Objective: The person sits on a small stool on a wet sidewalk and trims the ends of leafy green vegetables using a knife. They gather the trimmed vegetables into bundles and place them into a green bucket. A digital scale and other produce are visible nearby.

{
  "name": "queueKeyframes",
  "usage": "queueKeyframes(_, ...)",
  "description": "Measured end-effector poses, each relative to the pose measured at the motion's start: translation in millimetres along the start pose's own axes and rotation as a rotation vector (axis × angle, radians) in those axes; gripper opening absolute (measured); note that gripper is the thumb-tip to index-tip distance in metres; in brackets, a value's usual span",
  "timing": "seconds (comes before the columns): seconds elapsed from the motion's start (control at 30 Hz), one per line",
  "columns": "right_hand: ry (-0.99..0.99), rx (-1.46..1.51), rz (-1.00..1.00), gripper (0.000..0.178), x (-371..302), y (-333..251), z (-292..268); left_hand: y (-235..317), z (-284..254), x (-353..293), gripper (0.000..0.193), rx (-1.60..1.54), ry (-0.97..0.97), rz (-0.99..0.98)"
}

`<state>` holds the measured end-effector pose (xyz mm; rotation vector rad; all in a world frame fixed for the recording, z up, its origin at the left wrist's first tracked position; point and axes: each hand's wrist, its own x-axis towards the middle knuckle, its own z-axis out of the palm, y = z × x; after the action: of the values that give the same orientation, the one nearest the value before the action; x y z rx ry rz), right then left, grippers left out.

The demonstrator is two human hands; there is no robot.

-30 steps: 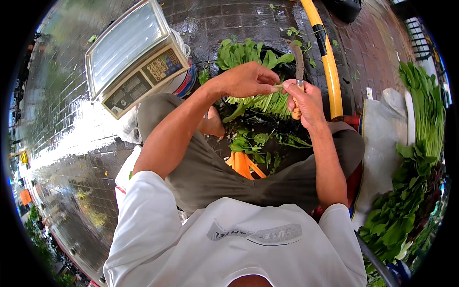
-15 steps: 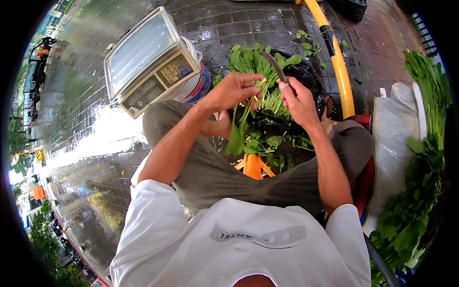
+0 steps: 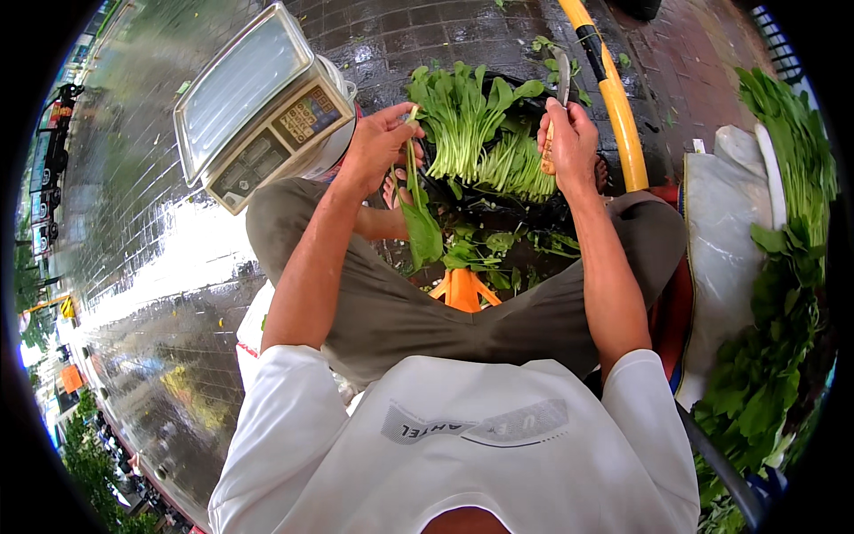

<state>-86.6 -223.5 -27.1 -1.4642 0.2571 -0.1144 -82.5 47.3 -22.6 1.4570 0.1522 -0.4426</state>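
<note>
A leafy green stalk [image 3: 422, 227] hangs leaf-down from my left hand [image 3: 380, 147], its pale cut end pinched between thumb and fingers. My right hand [image 3: 571, 147] is wrapped round the wooden handle of a knife [image 3: 563, 78], whose curved blade points up and away from me. Between the two hands lie bunches of leafy greens [image 3: 458, 133], stems toward me, on a black plastic bag [image 3: 534, 109]. Neither hand touches the bunches. Loose leaves and trimmings [image 3: 485, 249] are scattered nearer to me, between my legs.
A weighing scale [image 3: 262, 111] stands on a bucket at the left. An orange plastic stool [image 3: 463, 289] shows between my legs. A yellow and black pole [image 3: 618, 116] rises at the right, with more greens [image 3: 774, 338] beside a whitish sack [image 3: 725, 240]. The paving [image 3: 418, 36] is wet.
My hands have moved apart: the left went left with the leafy stalk, the right went right with the knife. The blade has turned upright and away from the stalk.
</note>
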Motion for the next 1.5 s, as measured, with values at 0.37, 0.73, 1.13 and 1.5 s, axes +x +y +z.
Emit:
queueKeyframes(0.37, 0.264, -0.223, 0.168, 0.02, 22.2, 47.9, -42.7, -65.8, 13.6, 37.8, 0.014, 0.072, 0.247, -0.214)
queueKeyframes(0.73, 0.354, -0.798, 0.337, 0.029, 104.6, 86.0, -95.8, -191.9, -13.6, 110.2, 0.016, 0.185, 0.779, -0.468)
queueKeyframes(1.13, 0.239, -1.178, 0.668, 0.07, 125.3, 180.2, -157.6, -228.4, -9.8, 122.0, 0.037, 0.512, 0.737, -0.381)
queueKeyframes(1.5, 0.415, -1.213, 0.598, 0.031, 149.0, 232.6, -188.2, -223.7, -2.5, 118.3, 0.04, 0.142, 0.673, -0.425)
